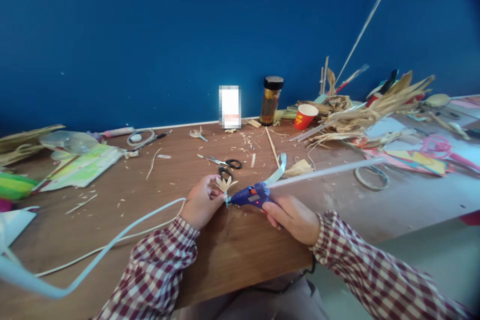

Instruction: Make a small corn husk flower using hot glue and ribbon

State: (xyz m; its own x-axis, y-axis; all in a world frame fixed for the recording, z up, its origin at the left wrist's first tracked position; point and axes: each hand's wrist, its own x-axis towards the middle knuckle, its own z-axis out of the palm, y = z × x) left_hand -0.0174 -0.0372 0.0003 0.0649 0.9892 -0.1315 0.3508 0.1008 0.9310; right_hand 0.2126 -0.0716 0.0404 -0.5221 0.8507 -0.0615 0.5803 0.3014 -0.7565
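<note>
My left hand (204, 201) is closed in a pinch on a small corn-husk flower (225, 185) with pale pointed petals and a light blue-green base. My right hand (294, 216) is wrapped round a blue hot glue gun (249, 196), a long clear glue stick (330, 171) sticking out of its back. The gun's nozzle meets the flower's base, or lies right beside it; which one I cannot tell. Just beyond the flower lie black-handled scissors (233, 163), partly hidden by the petals. A curled light blue strip (276, 170) is behind the gun.
Another husk flower (198, 134) lies farther back on the wooden table (157, 210). A lidded jar (271, 102) and a red paper cup (305, 117) stand near the wall. Dried husks (375, 110) are heaped at right. A pale cable (123, 240) crosses the left side.
</note>
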